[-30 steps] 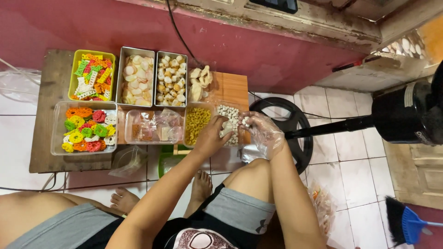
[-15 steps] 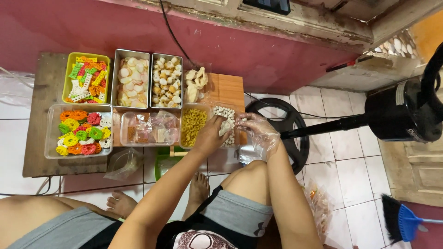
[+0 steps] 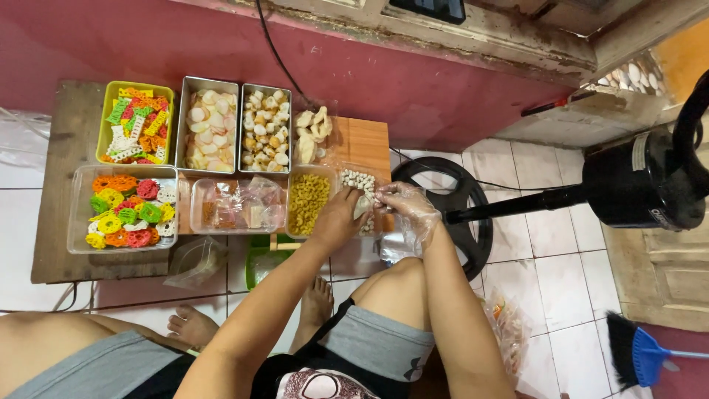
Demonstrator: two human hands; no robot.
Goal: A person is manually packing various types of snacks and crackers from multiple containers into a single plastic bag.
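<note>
My left hand (image 3: 336, 218) holds a small clear plastic bag (image 3: 362, 205) over the clear tub of small white cracker pieces (image 3: 357, 179). My right hand (image 3: 406, 207), in a thin plastic glove, is pinched on a few white pieces right at the bag's mouth. Both hands meet above the tub's near end, at the right end of the low wooden board (image 3: 70, 192). Just left of them stands a tub of yellow curled crackers (image 3: 309, 198).
The board also carries a tub of packets (image 3: 238, 205), a tub of coloured crackers (image 3: 125, 210), a yellow tray (image 3: 136, 124), two metal trays (image 3: 209, 127) and a bag of pale crackers (image 3: 312, 135). A black fan (image 3: 639, 185) and a broom (image 3: 641, 356) stand to the right.
My gloved right hand has moved left from beside the tub to the mouth of the bag. My left hand has stayed over the tub with the bag.
</note>
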